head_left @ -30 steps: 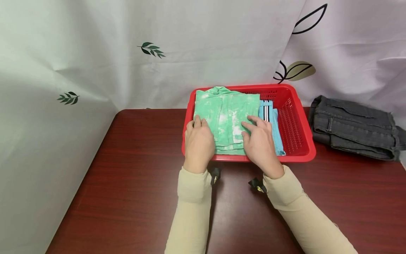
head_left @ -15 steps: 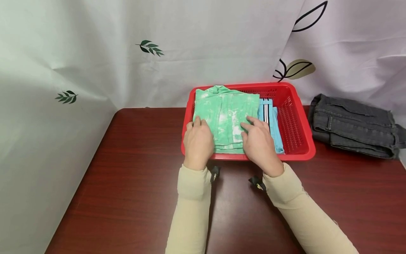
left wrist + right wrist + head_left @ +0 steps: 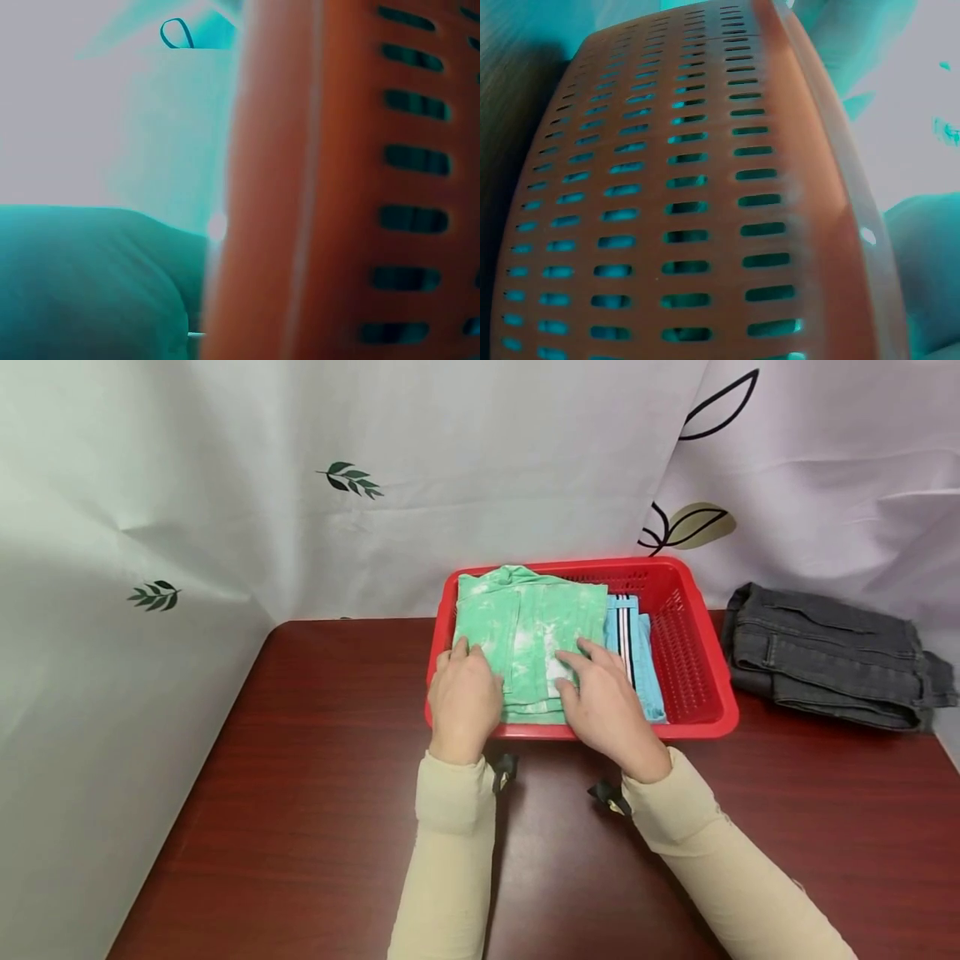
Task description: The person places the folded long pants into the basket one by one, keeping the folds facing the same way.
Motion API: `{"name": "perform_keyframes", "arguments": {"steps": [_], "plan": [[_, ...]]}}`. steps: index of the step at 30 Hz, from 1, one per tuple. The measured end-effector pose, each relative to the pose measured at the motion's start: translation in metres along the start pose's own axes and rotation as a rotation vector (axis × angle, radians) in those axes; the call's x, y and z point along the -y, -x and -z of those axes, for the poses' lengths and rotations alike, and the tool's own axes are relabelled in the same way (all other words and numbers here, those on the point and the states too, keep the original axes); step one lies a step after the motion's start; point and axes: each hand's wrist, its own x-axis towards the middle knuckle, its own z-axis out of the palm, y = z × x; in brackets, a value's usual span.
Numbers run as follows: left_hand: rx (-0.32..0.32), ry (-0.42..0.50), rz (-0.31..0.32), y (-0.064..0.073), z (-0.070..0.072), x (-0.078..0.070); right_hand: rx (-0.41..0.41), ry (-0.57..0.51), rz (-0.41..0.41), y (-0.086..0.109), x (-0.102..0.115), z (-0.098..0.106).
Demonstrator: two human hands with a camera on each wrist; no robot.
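A folded green-and-white tie-dye garment [image 3: 528, 618] lies in the left part of a red plastic basket [image 3: 711, 727]. My left hand [image 3: 465, 693] rests on the garment's near left corner, fingers pointing away from me. Over its near right part lies my right hand [image 3: 603, 693], fingers spread and loosely bent, fingertips on the cloth. Neither hand grips anything. Folded light-blue clothing [image 3: 648, 672] with a black-and-white stripe sits beside the green garment, partly covered by it. Both wrist views are filled mostly by the basket's slotted wall [image 3: 345, 180], in odd colours.
Folded dark grey jeans [image 3: 832, 656] lie on the reddish-brown table [image 3: 315, 760], right of the basket. A white curtain [image 3: 480, 460] with leaf prints hangs right behind the basket and along the left side.
My right hand has slid slightly left over the green garment, its thumb spreading a little. The left hand stays nearly in place. The head view has shifted a little.
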Motion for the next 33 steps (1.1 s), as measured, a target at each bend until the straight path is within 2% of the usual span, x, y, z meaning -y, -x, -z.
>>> {"name": "perform_keyframes", "arguments": {"steps": [6, 17, 20, 26, 33], "plan": [[-0.036, 0.059, -0.012, 0.001, 0.000, 0.000, -0.013, -0.017, 0.036, 0.005, 0.002, 0.002], [-0.057, 0.136, -0.009, 0.002, 0.001, -0.001, -0.124, -0.013, 0.070, 0.014, 0.001, 0.014], [-0.063, 0.148, -0.008, 0.003, 0.002, -0.002, -0.150, -0.020, 0.062, 0.016, 0.000, 0.020], [-0.064, 0.184, 0.005, 0.004, 0.003, -0.004, -0.148, -0.008, 0.016, 0.018, -0.003, 0.030], [-0.072, 0.226, 0.011, 0.005, 0.003, -0.007, -0.155, -0.006, 0.004, 0.024, -0.008, 0.037]]}}
